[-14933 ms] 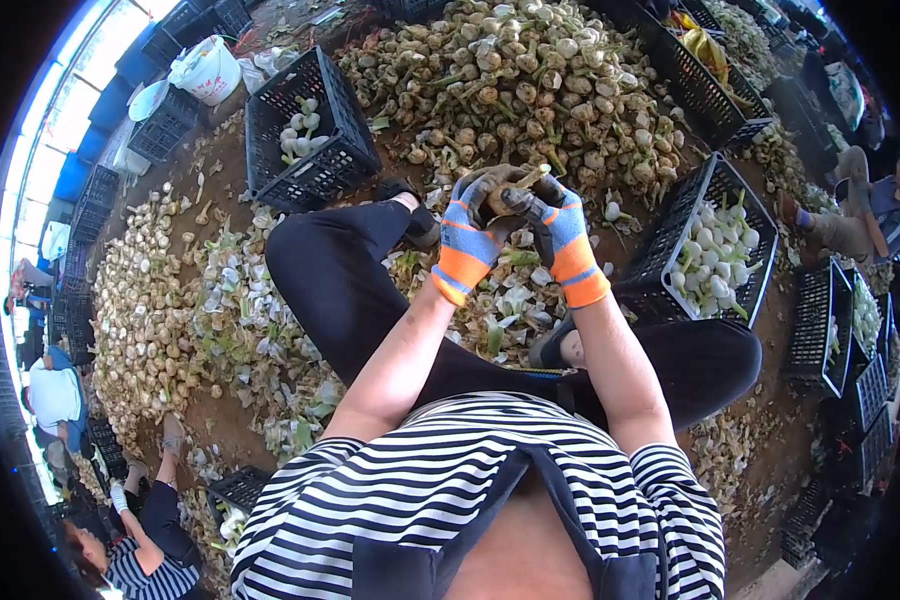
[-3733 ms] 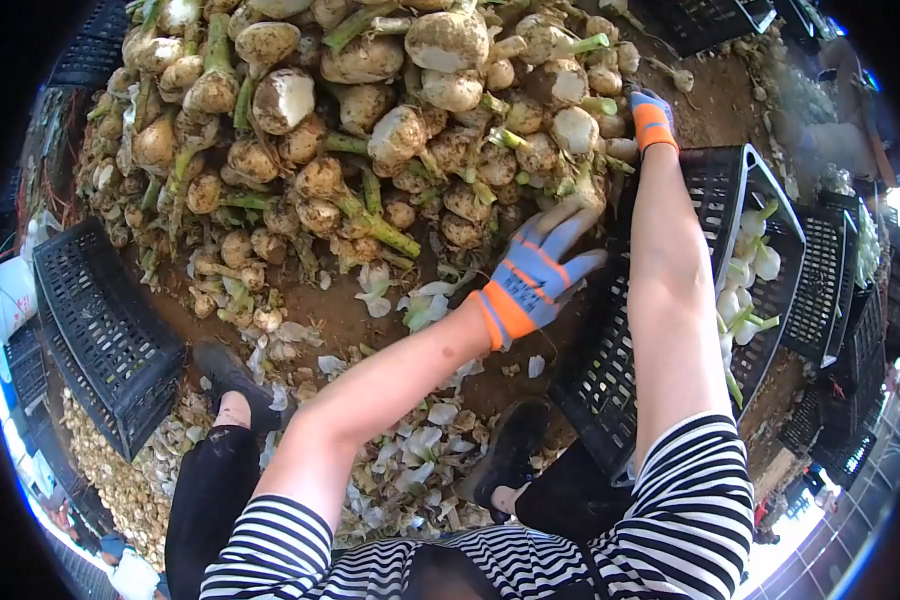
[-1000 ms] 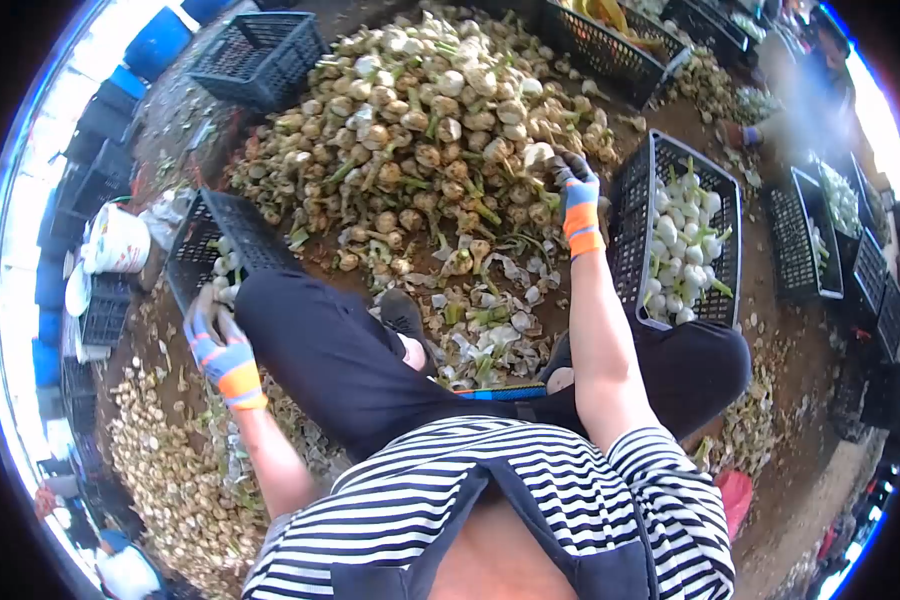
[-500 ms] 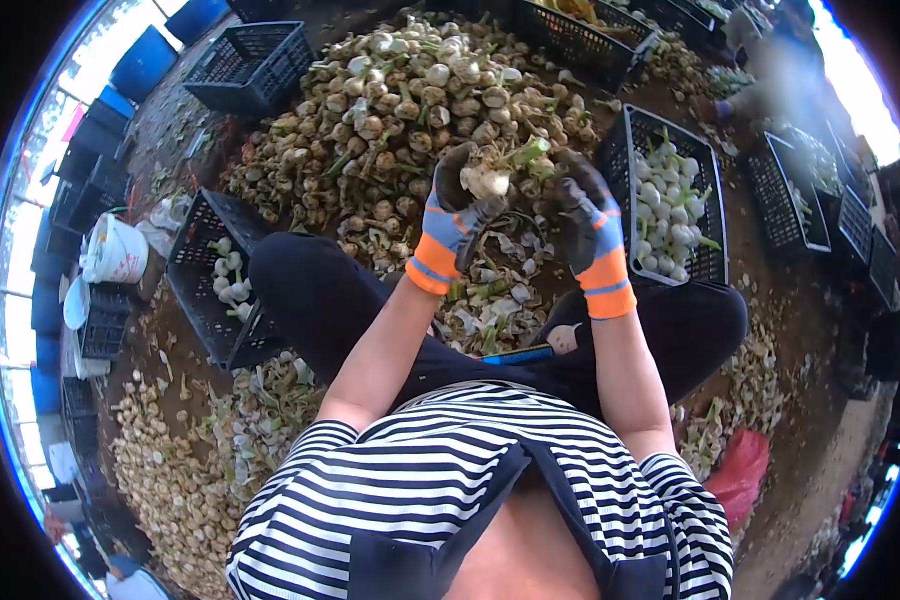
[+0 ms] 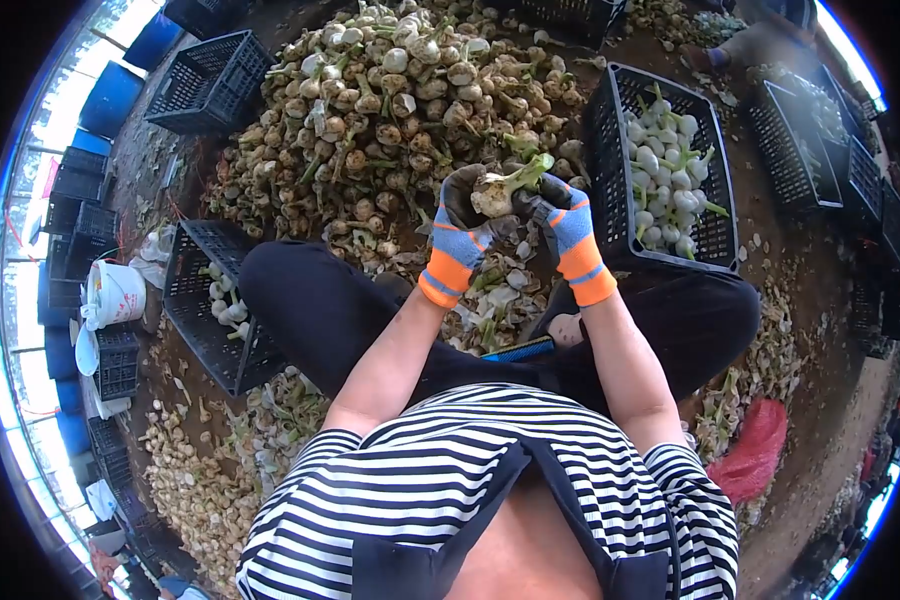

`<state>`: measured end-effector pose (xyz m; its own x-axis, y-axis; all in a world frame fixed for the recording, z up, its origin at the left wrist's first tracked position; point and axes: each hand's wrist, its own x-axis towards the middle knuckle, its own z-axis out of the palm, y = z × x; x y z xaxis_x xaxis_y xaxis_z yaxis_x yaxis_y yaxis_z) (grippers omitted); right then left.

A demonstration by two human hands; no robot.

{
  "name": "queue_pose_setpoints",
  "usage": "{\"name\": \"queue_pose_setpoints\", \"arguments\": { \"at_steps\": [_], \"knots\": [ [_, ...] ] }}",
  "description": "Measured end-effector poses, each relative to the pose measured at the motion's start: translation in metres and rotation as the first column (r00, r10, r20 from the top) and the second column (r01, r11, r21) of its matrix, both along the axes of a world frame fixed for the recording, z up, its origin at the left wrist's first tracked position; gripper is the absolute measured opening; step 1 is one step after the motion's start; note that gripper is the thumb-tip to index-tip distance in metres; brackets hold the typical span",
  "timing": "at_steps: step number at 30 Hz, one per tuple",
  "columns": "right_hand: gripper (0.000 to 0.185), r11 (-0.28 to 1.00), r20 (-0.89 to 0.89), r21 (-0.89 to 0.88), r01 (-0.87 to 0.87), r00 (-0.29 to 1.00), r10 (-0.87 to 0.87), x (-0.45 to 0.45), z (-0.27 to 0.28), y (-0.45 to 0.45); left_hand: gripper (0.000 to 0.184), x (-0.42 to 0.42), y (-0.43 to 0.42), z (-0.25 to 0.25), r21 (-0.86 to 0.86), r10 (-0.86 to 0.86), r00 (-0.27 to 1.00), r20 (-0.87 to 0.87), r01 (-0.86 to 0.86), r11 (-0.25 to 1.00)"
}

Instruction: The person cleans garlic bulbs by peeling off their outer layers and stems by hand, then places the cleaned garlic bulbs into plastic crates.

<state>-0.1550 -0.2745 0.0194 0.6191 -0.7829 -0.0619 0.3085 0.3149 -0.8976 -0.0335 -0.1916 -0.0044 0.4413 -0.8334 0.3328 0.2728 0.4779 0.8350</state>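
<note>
Both my hands wear blue and orange gloves with dark, dirty fingers and meet above my lap. Between them is a garlic bulb (image 5: pixel 492 201) with a green stem pointing up to the right. The fingers of my left hand (image 5: pixel 460 215) wrap round the bulb's left side. My right hand (image 5: pixel 560 220) is closed at the stem side, its fingertips against the bulb; whether it holds anything else is hidden. Just beyond lies a big heap of soil-stained garlic (image 5: pixel 370 130). Peelings (image 5: pixel 495 300) cover the ground below my hands.
A black crate (image 5: pixel 730 220) of white garlic stands right; another (image 5: pixel 205 335) leans beside my left knee. An empty crate (image 5: pixel 210 85) is at upper left, near a white bucket (image 5: pixel 118 292). More garlic (image 5: pixel 195 490) lies lower left, a red bag (image 5: pixel 755 455) lower right. Part of another person shows upper right.
My left hand has come from the left crate to the middle, and my right hand from the heap. Since half a second ago, my right hand has closed in on the bulb's stem side.
</note>
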Motion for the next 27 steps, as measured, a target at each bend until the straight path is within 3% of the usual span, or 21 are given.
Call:
{"name": "queue_pose_setpoints", "arguments": {
  "at_steps": [1, 2, 5, 7, 8, 9, 10, 11, 12, 13, 14, 16, 18, 19, 20, 24, 27],
  "knots": [
    [0.032, 0.999, -0.050, -0.050, 0.011, 0.999, -0.014, -0.003, 0.000, -0.003, 0.058, 0.000, -0.001, 0.001, 0.019, 0.010, 1.000, 0.018, -0.010, 1.000],
    [0.029, 0.973, -0.074, -0.227, -0.030, 0.997, 0.013, -0.006, -0.015, -0.011, 0.057, -0.001, 0.001, 0.001, 0.059, -0.032, 0.991, -0.127, 0.040, 0.997],
    [0.031, 0.878, -0.073, -0.455, 0.150, 0.976, -0.205, -0.008, -0.022, -0.014, 0.052, 0.000, 0.007, 0.018, 0.122, -0.175, 0.849, -0.499, 0.269, 0.955],
    [0.032, 0.906, -0.100, -0.419, 0.053, 0.990, -0.104, -0.008, -0.022, -0.017, 0.045, 0.008, 0.005, 0.016, 0.097, -0.314, 0.681, -0.662, 0.493, 0.865],
    [0.028, 0.920, -0.133, -0.393, 0.007, 0.989, -0.064, -0.009, -0.021, -0.018, 0.043, 0.004, 0.005, 0.015, 0.150, -0.257, 0.706, -0.660, 0.459, 0.876],
    [0.025, 0.930, -0.166, -0.365, -0.040, 0.986, -0.022, -0.009, -0.017, -0.018, 0.044, 0.000, 0.003, 0.004, 0.233, -0.186, 0.836, -0.516, 0.346, 0.909],
    [0.021, 0.997, -0.165, -0.078, -0.020, 0.986, 0.007, -0.010, -0.015, -0.014, 0.046, -0.005, 0.002, -0.010, 0.296, -0.105, 0.930, -0.352, 0.217, 0.930],
    [0.020, 0.994, -0.151, -0.109, -0.020, 0.989, 0.003, -0.010, -0.013, -0.011, 0.049, -0.007, 0.002, -0.024, 0.336, -0.020, 0.985, -0.172, 0.078, 0.939],
    [0.019, 0.990, -0.135, -0.141, -0.021, 0.991, 0.001, -0.010, -0.010, -0.009, 0.049, -0.008, 0.001, -0.011, 0.399, -0.088, 0.996, 0.034, 0.067, 0.915],
    [0.018, 0.985, -0.118, -0.173, -0.022, 0.993, 0.002, -0.009, -0.007, -0.008, 0.043, -0.001, 0.003, -0.008, 0.433, -0.163, 0.982, -0.097, 0.189, 0.881],
    [0.019, 0.942, -0.275, -0.325, -0.086, 0.961, -0.007, -0.011, -0.004, -0.012, 0.038, 0.010, 0.009, -0.006, 0.452, -0.228, 0.947, -0.228, 0.310, 0.837],
    [0.020, 0.934, -0.308, -0.346, -0.094, 0.951, -0.019, -0.010, -0.006, -0.010, 0.034, 0.007, 0.013, 0.018, 0.462, -0.145, 0.867, -0.476, 0.387, 0.798],
    [0.024, 0.922, -0.351, -0.374, -0.103, 0.936, -0.038, -0.009, -0.007, -0.006, 0.036, 0.004, 0.006, -0.001, 0.481, 0.009, 0.957, -0.291, 0.138, 0.866],
    [0.024, 0.948, -0.342, -0.307, -0.088, 0.939, -0.024, -0.006, -0.010, -0.005, 0.037, 0.003, 0.004, -0.008, 0.470, 0.092, 0.976, -0.197, 0.012, 0.883],
    [0.024, 0.969, -0.336, -0.236, -0.074, 0.942, -0.010, -0.005, -0.014, -0.002, 0.041, 0.001, 0.005, -0.015, 0.491, 0.133, 0.963, -0.236, 0.000, 0.871],
    [0.025, 0.989, -0.225, -0.094, -0.117, 0.970, 0.093, -0.006, -0.010, -0.002, 0.050, -0.001, 0.013, -0.015, 0.251, 0.201, 0.940, 0.275, -0.272, 0.929],
    [0.023, 0.996, -0.077, 0.053, -0.065, 0.995, 0.069, -0.001, -0.015, 0.003, 0.058, 0.009, 0.017, 0.003, 0.418, 0.028, 0.965, -0.261, 0.087, 0.904]
  ]
}}
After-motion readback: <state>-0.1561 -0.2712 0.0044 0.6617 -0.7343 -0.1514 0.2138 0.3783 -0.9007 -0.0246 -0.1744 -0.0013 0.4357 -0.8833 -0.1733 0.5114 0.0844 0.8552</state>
